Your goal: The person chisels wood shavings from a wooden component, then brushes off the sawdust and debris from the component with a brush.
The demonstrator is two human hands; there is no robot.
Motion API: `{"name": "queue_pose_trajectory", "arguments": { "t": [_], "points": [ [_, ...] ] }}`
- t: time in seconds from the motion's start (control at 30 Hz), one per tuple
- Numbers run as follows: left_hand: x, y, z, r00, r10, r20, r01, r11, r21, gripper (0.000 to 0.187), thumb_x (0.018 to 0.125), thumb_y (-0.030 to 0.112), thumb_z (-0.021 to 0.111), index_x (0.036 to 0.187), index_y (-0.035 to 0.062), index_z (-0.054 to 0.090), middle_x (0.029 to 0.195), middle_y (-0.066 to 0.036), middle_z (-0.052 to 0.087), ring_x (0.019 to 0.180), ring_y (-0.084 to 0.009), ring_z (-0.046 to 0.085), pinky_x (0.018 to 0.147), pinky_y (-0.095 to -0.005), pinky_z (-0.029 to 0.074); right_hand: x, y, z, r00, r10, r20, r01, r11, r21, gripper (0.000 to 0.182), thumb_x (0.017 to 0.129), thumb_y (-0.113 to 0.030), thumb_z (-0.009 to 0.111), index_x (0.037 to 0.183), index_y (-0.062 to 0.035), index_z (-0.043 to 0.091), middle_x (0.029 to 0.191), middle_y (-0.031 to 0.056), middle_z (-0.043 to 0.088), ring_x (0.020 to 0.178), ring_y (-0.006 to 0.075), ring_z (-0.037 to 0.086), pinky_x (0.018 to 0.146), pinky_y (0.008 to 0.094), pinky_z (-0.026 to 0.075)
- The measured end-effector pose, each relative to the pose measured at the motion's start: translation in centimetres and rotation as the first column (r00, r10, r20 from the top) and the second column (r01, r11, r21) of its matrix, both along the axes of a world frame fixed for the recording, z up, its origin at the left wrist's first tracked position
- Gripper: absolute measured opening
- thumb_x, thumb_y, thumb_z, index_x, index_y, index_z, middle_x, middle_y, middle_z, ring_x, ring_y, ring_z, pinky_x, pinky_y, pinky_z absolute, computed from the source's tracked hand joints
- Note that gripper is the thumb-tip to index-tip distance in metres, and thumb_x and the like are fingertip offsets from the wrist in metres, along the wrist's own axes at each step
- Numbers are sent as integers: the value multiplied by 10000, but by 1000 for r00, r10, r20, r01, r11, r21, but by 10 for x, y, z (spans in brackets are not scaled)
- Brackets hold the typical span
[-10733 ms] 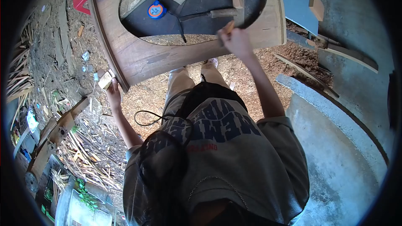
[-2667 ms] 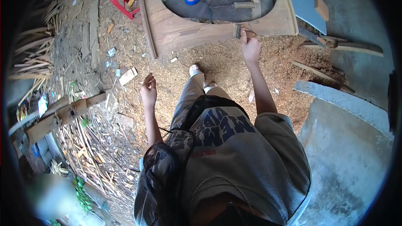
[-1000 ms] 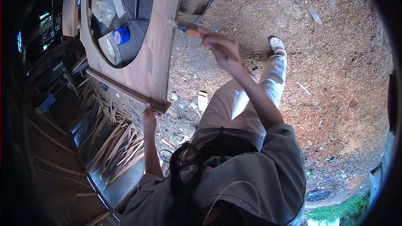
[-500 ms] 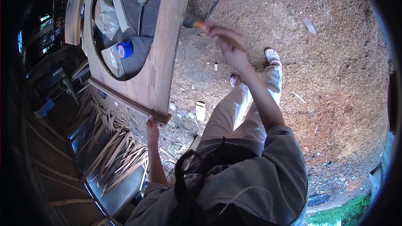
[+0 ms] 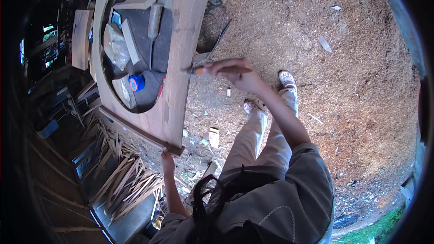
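My right hand (image 5: 235,72) is wrapped round the wooden handle of a brush-like tool (image 5: 197,70). The tool's dark tip is at the right edge of a wooden frame (image 5: 180,40) with a large oval opening. My left hand (image 5: 167,160) pinches the end of the dark wooden strip (image 5: 135,129) along the frame's near end. Through the opening show a blue tape measure (image 5: 136,83), a chisel-like tool with a wooden handle (image 5: 155,21), wood offcuts (image 5: 130,40) and a clear plastic bag (image 5: 115,45).
A pile of thin wood strips (image 5: 129,180) lies at the lower left. Sawdust covers the ground (image 5: 352,86) at the right. A wooden board (image 5: 82,39) stands left of the frame. A small pale block (image 5: 214,137) lies on the ground near my legs.
My right hand and its tool have moved down and slightly left relative to the view, and the tip now meets the frame's edge. The frame appears lower as the view shifted. My left hand keeps its hold.
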State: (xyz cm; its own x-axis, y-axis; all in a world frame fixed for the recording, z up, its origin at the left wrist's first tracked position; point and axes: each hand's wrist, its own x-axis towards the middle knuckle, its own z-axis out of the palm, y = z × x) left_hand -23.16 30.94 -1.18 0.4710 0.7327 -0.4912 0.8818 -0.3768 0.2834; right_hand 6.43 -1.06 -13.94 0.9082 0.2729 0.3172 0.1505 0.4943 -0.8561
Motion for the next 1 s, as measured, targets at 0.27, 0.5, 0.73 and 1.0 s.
{"name": "queue_pose_trajectory", "arguments": {
  "t": [0.27,0.5,0.73,1.0],
  "points": [
    [19,-23,11,981,-71,-182,102,982,162,614,956,424,274,1055,-129,521,890,-265,607,799,-362,586,712,-419,435,107,-49,-1,997,4,-74,-13,992,-124,124,809,-129,581,906,-89,647,998,72,650,950,200,622,834,312,524],
    [-8,11,-4,966,122,-230,-101,990,98,593,960,406,270,1058,-123,519,877,-265,610,787,-403,575,718,-444,426,193,-82,-14,908,-420,-3,419,907,-42,180,842,-178,583,982,-73,629,979,64,649,966,212,601,854,320,493],
    [3,-3,3,961,156,-230,-130,984,122,602,956,419,279,1094,-131,481,851,-248,599,749,-365,576,677,-416,449,185,-61,-6,863,-471,-180,474,880,-31,130,845,-143,582,947,-85,640,1004,59,631,1000,195,580,875,318,464],
    [-19,21,-13,962,142,-235,-105,981,162,598,953,411,273,1071,-122,517,947,-291,585,855,-399,561,767,-430,423,154,-68,2,854,-419,-309,445,895,18,203,870,-252,563,953,-75,619,982,93,612,904,185,567,820,302,469]
  ]
}}
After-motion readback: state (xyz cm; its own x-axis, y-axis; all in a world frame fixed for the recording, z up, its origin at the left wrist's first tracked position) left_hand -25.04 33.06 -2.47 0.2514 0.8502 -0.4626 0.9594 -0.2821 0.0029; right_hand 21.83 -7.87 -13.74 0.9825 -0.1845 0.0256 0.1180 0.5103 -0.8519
